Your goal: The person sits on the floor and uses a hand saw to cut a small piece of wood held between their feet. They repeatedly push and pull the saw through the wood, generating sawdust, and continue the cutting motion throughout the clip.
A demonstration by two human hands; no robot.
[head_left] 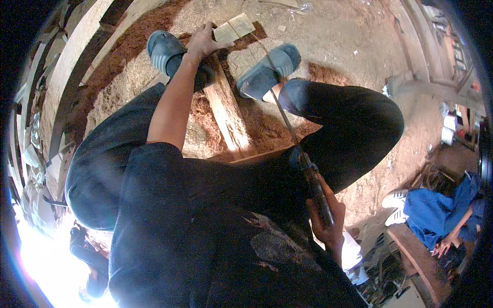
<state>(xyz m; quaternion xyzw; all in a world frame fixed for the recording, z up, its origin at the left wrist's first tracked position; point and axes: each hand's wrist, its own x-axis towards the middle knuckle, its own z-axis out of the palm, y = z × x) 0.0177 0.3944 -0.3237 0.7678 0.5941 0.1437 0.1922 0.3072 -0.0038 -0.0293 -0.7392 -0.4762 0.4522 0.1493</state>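
My left hand (203,42) is at the left end of a small pale wooden block (234,29), fingers and thumb about that end. A thin line runs across the block's face. In my right hand (327,215), closed round its dark handle, is a long thin-bladed tool (281,109) seen nearly edge-on. Its blade slants up and left between my legs, and the far end reaches the block's right side. Below the block, a rough wooden beam (226,110) lies lengthwise between my sandalled feet.
My left sandal (167,51) and right sandal (272,69) rest either side of the beam on dusty ground. Timber framing (72,77) stands on the left. At the lower right another person in blue clothing (436,215) sits beside a brown board (418,259).
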